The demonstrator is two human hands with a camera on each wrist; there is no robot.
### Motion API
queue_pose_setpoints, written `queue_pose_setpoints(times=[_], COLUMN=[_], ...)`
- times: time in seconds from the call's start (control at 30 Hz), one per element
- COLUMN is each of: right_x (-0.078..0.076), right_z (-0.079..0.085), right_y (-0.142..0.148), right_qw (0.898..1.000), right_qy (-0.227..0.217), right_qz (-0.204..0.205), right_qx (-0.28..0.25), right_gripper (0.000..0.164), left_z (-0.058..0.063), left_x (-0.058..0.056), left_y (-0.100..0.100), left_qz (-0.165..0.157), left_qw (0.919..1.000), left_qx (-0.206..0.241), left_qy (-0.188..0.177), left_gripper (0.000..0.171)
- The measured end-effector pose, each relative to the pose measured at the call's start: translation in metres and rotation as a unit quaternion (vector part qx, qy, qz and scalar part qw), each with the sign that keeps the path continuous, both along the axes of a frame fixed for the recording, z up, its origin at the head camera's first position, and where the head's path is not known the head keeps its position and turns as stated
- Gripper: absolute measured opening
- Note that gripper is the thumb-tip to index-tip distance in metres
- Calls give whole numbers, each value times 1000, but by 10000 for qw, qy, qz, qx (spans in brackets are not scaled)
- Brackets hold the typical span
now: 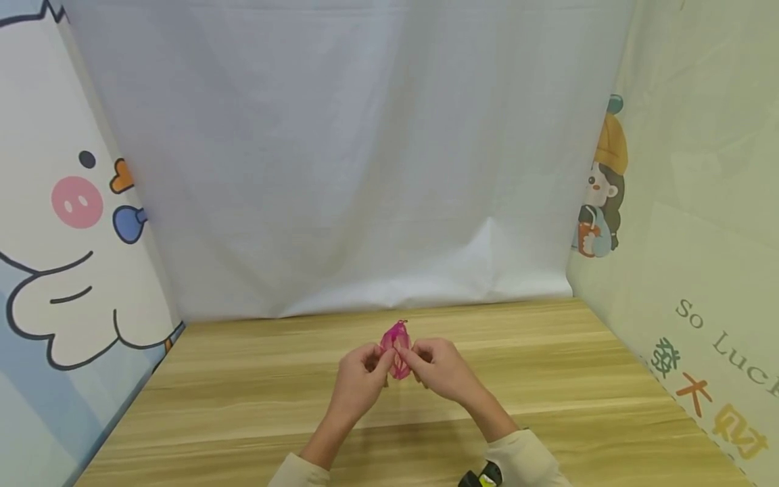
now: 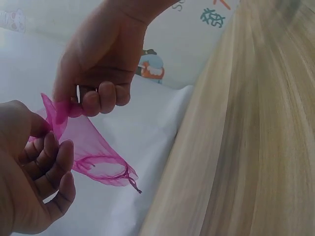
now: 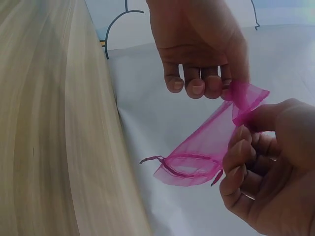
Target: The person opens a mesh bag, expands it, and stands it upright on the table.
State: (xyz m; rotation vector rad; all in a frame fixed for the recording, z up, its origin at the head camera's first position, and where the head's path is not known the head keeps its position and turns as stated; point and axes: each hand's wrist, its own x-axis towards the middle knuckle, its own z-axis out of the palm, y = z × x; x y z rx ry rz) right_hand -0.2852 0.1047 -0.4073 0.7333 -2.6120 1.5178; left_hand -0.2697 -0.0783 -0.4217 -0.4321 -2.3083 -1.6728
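Note:
A sheer pink organza drawstring pouch (image 1: pixel 399 368) is held up over the table between both hands. My left hand (image 1: pixel 360 380) pinches one side of its edge between thumb and fingers. On the other side my right hand (image 1: pixel 446 370) pinches the same edge, the two thumbs close together. In the left wrist view the pouch (image 2: pixel 96 142) stretches away from the fingers toward its drawstring end, where a dark pink cord dangles. The right wrist view shows the pouch (image 3: pixel 202 142) flat and thin, the cord running across it and out at both sides.
Beneath the hands lies a wood-grain table (image 1: pixel 255 392). A white cloth (image 1: pixel 341 169) hangs along its back edge. Printed cartoon panels stand at the left (image 1: pixel 36 169) and right (image 1: pixel 688 237). A black and yellow-green device (image 1: pixel 483 475) sits by the right sleeve.

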Motion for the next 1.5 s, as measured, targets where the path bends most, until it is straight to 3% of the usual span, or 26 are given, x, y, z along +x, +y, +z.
queue_pose_setpoints(times=[0.17, 0.33, 0.43, 0.5, 0.6, 0.73, 0.83, 0.97, 1.23, 1.37, 1.5], right_x=[2, 3, 2, 2, 3, 4, 5, 5, 4, 5, 4], right_z=[2, 4, 6, 7, 9, 10, 11, 12, 13, 13, 11], right_y=[2, 4, 6, 7, 9, 9, 8, 7, 7, 5, 4], right_qw=[9998, 9999, 9998, 9994, 9974, 9928, 9916, 9923, 9930, 9967, 9913], right_qy=[194, 92, 15, -12, -45, -169, -149, 54, 408, 718, 1158], right_qz=[-29, -40, 110, 237, 499, 780, 826, 732, 611, 65, -562], right_qx=[20, 80, 134, 253, 528, 894, 985, 998, 928, 366, -259], right_gripper=[31, 27, 27, 26, 24, 22, 23, 23, 20, 17, 15], left_z=[-1, -1, 0, 1, 2, 0, -2, -2, -2, -2, -1], left_x=[-1, -1, -1, -2, -2, -3, -4, -3, 0, -1, -2], left_y=[-1, -2, -2, -1, -2, -2, -1, -1, -1, -3, -4], left_qz=[-19, -16, 127, 200, 133, -265, -509, -620, -544, -74, 505], left_qw=[9999, 9995, 9992, 9965, 9829, 9550, 9442, 9415, 9517, 9628, 9782], left_qx=[-127, -226, -386, -680, -1315, -1944, -2134, -2248, -2367, -2214, -1669], left_qy=[-83, -219, 11, 440, 1282, 2223, 2459, 2435, 1878, 1549, 1127], left_gripper=[29, 28, 15, 28, 44, 27, 21, 18, 18, 8, 4])
